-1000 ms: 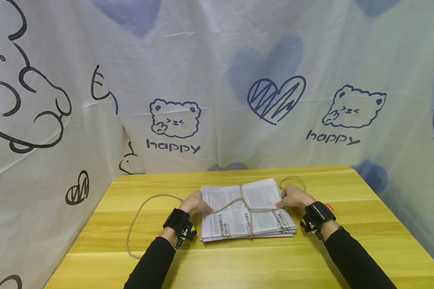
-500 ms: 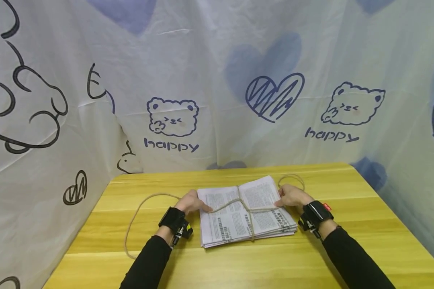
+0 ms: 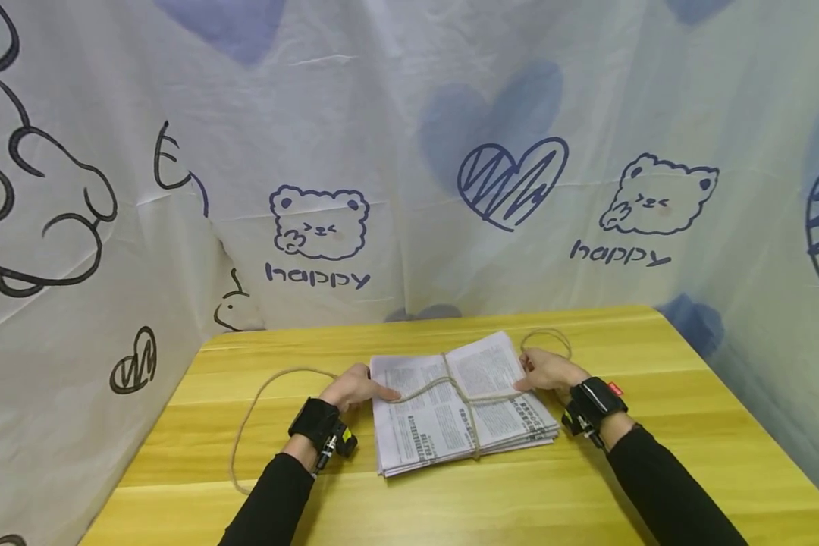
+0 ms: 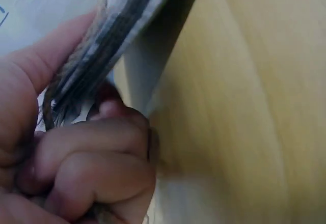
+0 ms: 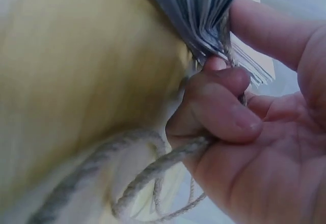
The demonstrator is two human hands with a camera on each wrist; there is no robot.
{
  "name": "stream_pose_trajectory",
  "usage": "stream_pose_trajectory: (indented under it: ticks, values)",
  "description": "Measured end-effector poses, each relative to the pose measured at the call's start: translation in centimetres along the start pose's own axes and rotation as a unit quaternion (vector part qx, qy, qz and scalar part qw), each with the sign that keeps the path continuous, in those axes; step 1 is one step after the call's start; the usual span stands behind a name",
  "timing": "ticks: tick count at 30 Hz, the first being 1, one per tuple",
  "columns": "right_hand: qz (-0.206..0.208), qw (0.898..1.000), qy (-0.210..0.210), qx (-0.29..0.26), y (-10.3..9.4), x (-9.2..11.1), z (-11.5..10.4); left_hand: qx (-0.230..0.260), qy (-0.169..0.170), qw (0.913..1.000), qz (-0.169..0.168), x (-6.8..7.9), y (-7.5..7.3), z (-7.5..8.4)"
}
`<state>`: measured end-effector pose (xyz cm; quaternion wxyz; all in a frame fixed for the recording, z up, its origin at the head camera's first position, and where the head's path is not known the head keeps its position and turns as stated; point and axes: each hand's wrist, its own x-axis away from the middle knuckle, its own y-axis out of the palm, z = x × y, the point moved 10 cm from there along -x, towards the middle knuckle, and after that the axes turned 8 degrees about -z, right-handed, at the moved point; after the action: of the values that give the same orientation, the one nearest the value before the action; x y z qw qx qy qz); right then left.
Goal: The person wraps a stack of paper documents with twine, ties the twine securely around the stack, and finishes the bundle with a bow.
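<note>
A stack of folded newspapers (image 3: 416, 436) lies across the middle of the table, with a thin rope (image 3: 474, 425) running round it both ways and crossing on top. My left hand (image 3: 355, 387) grips the stack's left edge, thumb on top along the rope, fingers curled below. In the left wrist view, that paper edge (image 4: 122, 35) stands above the wood. At the opposite edge, my right hand (image 3: 551, 371) presses its thumb on the top sheet. Its curled fingers (image 5: 219, 102) hold the rope (image 5: 168, 160) beneath, whose loose length hangs in loops.
The yellow wood-grain table (image 3: 409, 516) extends on all sides of the stack. A long loose rope end (image 3: 246, 425) curves over it at the left, and a smaller loop (image 3: 549, 331) lies behind the right hand. A printed white curtain (image 3: 409, 189) encloses the back and sides.
The stack has turned slightly, its left front corner coming nearer to me. Both hands keep their grip at its edges. The head view has shifted a little to the right.
</note>
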<state>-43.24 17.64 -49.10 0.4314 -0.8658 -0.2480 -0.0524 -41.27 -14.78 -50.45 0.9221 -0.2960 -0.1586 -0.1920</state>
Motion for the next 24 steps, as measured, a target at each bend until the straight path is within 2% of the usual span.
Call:
stream_pose_trajectory:
  ticks: [5, 9, 13, 16, 18, 20, 24]
  values:
    - [-0.005, 1.000, -0.021, 0.018, 0.2, -0.3, -0.5, 0.045, 0.030, 0.9974, -0.047, 0.4, 0.4, 0.7]
    - [-0.003, 0.999, -0.043, 0.026, 0.1, -0.4, -0.7, 0.052, 0.056, 0.9936, -0.083, 0.5, 0.6, 1.0]
    - [0.019, 0.996, -0.083, 0.037, -0.5, -0.1, -0.8, 0.045, 0.109, 0.9904, -0.072, 0.4, -0.1, 1.4]
    - [0.039, 0.993, -0.108, 0.011, -1.2, 0.1, -0.6, 0.040, 0.150, 0.9869, -0.045, 0.6, -0.9, 1.7]
    - [0.046, 0.993, -0.108, -0.010, -1.5, 0.0, -0.1, 0.037, 0.169, 0.9844, -0.031, 0.8, -1.3, 2.0]
    - [0.036, 0.994, -0.100, -0.036, -1.5, -0.1, 0.3, 0.038, 0.180, 0.9825, -0.029, 1.0, -1.4, 2.2]
    - [-0.010, 0.993, -0.112, -0.039, -0.9, -0.5, 0.1, 0.065, 0.182, 0.9805, -0.038, 1.3, -1.5, 2.2]
